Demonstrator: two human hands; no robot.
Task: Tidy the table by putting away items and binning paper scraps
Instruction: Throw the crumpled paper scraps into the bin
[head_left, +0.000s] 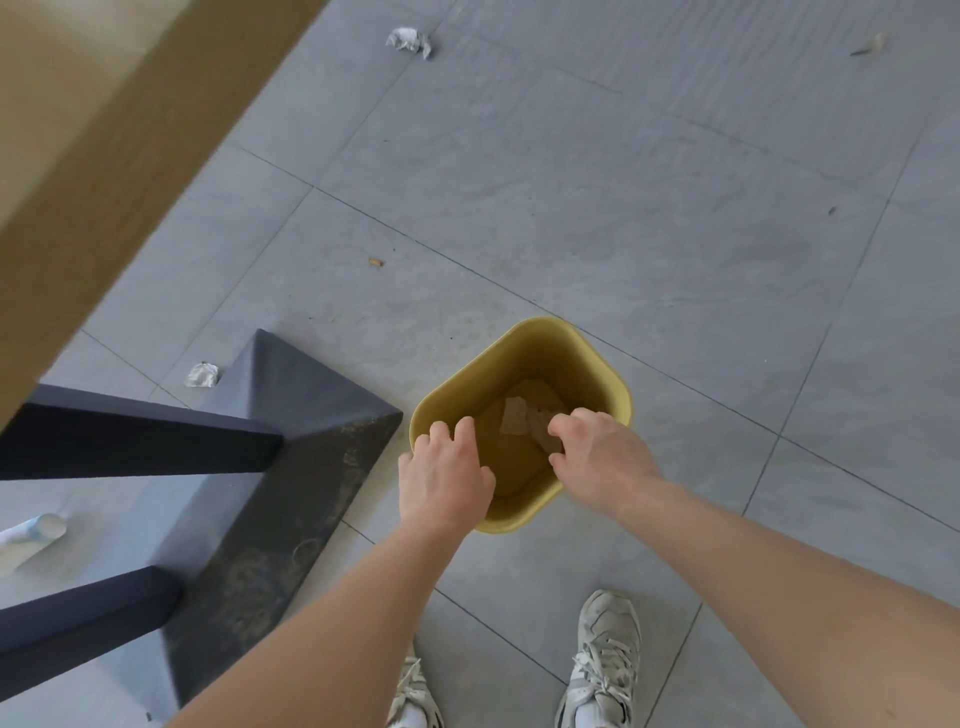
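Paper scraps (519, 418) lie at the bottom of the yellow bin (530, 353), which stands on the grey tiled floor (649, 208) beside the dark table base (291, 447). Both hands hover over the bin's mouth: the left hand (444, 480) with fingers spread and loose, holding nothing, the right hand (597, 457) curled, though whether it grips anything cannot be told. A crumpled paper ball (202, 375) sits by the base, another (410, 41) further off.

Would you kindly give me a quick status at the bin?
Both hands, left and right, over the yellow bin. Paper scraps inside. Crumpled paper on floor beside table base.
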